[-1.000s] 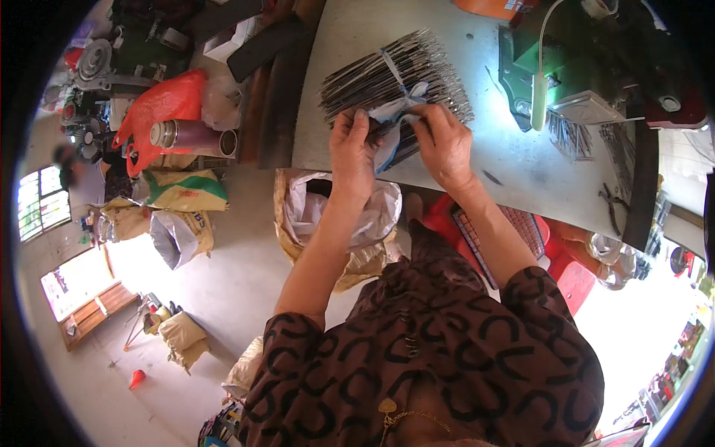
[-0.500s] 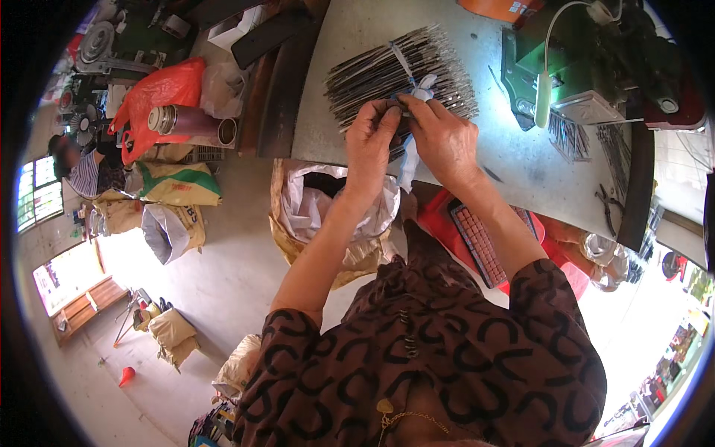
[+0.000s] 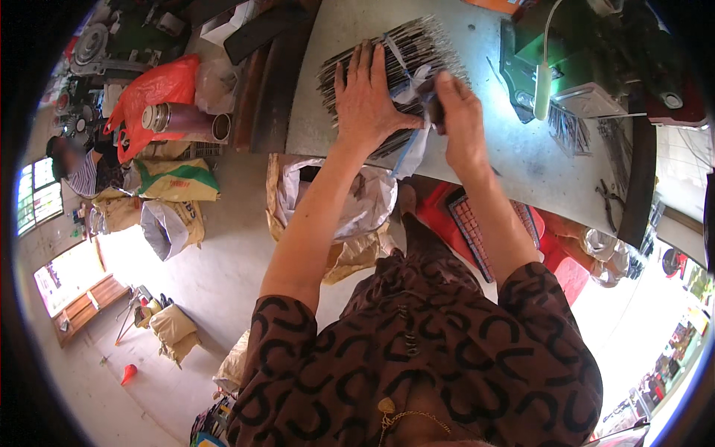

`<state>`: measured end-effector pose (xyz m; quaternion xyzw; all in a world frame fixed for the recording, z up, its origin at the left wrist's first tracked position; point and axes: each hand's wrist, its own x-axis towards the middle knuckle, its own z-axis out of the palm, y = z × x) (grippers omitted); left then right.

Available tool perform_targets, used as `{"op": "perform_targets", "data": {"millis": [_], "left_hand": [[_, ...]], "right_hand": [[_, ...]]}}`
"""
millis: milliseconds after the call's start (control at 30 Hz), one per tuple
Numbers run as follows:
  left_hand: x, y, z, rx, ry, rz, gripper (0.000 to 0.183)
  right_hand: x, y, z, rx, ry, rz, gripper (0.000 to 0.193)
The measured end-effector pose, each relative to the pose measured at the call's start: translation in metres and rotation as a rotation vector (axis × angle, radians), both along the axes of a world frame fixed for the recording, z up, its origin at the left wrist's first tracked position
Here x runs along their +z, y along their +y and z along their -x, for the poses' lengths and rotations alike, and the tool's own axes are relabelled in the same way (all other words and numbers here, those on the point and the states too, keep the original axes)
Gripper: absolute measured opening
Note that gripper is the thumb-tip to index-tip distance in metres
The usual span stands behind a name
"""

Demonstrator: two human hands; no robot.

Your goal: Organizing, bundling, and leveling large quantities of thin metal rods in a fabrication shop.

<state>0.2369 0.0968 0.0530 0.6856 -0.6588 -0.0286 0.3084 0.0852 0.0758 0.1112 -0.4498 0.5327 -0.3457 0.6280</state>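
A bundle of thin dark metal rods (image 3: 428, 46) lies on the grey worktable, tied round with a pale blue-white strip (image 3: 411, 153). My left hand (image 3: 366, 100) is open and flat on top of the bundle, fingers spread, its thumb reaching toward the strip. Beside the bundle's right side, my right hand (image 3: 460, 115) is closed next to the strip. Something dark shows at its fingertips, but shadow and blur keep me from telling what it is. A loose end of the strip hangs down past the table's near edge.
At the right stands a green machine (image 3: 532, 56) with a lit lamp (image 3: 543, 93). Loose rods (image 3: 570, 132) and pliers (image 3: 609, 200) lie near it. A lined sack (image 3: 279, 201) stands below the table edge. Leftward are a flask (image 3: 182, 119) and a red bag (image 3: 160, 89).
Both hands were together at the strip. My left hand has moved up and opened flat onto the rods, while my right hand has shifted right and closed beside the strip.
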Motion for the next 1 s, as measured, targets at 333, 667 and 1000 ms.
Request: {"op": "perform_targets", "data": {"millis": [333, 667, 1000], "left_hand": [[0.0, -0.002, 0.0, -0.009, 0.041, -0.03, 0.128], [-0.001, 0.002, 0.007, 0.023, 0.009, 0.022, 0.112], [-0.005, 0.006, 0.013, 0.004, -0.08, -0.016, 0.133]], "right_hand": [[-0.031, 0.016, -0.007, -0.049, -0.134, 0.427, 0.021], [-0.037, 0.007, -0.018, 0.053, 0.627, 1.018, 0.025], [-0.037, 0.002, -0.01, -0.048, 0.575, 0.843, 0.012]]}}
